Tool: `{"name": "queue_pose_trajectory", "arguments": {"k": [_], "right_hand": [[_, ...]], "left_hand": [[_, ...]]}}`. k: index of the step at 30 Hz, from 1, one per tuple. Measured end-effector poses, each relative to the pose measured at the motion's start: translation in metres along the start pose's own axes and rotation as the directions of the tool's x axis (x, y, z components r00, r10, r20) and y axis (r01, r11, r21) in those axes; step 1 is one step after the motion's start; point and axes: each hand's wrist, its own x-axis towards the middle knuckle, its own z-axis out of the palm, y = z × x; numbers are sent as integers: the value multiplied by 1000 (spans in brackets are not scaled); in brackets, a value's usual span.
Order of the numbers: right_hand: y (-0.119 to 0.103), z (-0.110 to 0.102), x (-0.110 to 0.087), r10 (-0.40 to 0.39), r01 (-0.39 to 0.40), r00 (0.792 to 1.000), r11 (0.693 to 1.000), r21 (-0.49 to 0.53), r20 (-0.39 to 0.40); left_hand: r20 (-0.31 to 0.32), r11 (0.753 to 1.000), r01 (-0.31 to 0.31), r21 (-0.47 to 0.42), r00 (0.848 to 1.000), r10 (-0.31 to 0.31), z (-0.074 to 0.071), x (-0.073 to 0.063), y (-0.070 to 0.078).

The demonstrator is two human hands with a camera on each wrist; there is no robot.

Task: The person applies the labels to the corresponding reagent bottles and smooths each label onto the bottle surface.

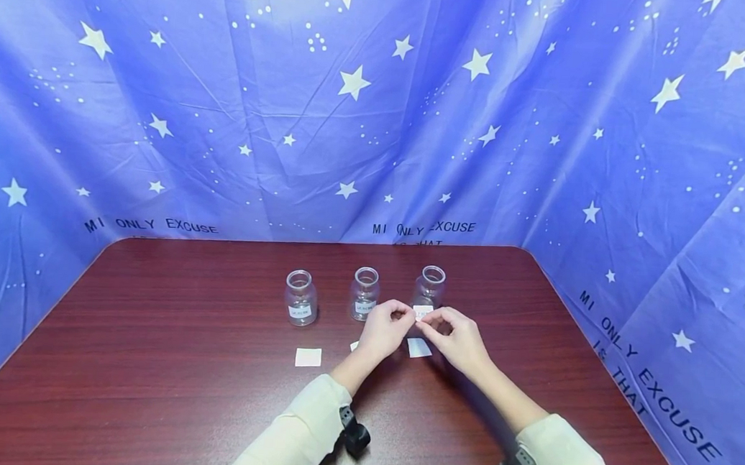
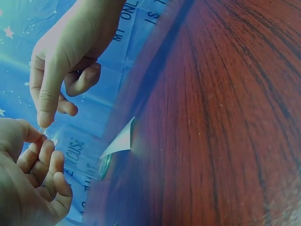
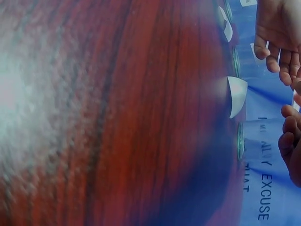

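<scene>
Just in front of the right glass jar point(image 1: 432, 287), my left hand point(image 1: 384, 327) and right hand point(image 1: 458, 341) meet at the fingertips. Between them shows a small white printed label point(image 1: 423, 311), which both hands pinch at its edges. Whether the label touches the jar cannot be told. In the left wrist view the left hand point(image 2: 23, 174) is below and the right hand point(image 2: 66, 56) above, thumbs and forefingers together. The middle jar point(image 1: 365, 286) and the left jar point(image 1: 300, 292) stand upright and open-topped, each with a white label on its front.
White paper slips lie on the dark red wooden table point(image 1: 162, 362): a left slip point(image 1: 308, 358), a middle slip point(image 1: 354, 346) mostly behind the left hand, and a right slip point(image 1: 419, 347) below the hands. A curled slip point(image 2: 121, 140) rises from the table. Blue star-patterned cloth point(image 1: 278, 96) hangs behind.
</scene>
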Motion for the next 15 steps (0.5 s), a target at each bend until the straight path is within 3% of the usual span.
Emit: {"name": "queue_pose_trajectory", "arguments": {"k": [4, 8, 15], "right_hand": [[2, -5, 1, 20, -19, 1000, 999, 29, -13], [6, -11, 4, 98, -97, 995, 995, 34, -20], [14, -18, 7, 301, -301, 953, 953, 11, 12]], "left_hand": [[-6, 1000, 12, 0, 1000, -12, 0, 1, 0], [-9, 1000, 18, 8, 1000, -18, 0, 2, 0], [3, 1000, 5, 6, 1000, -5, 1, 3, 0]]}}
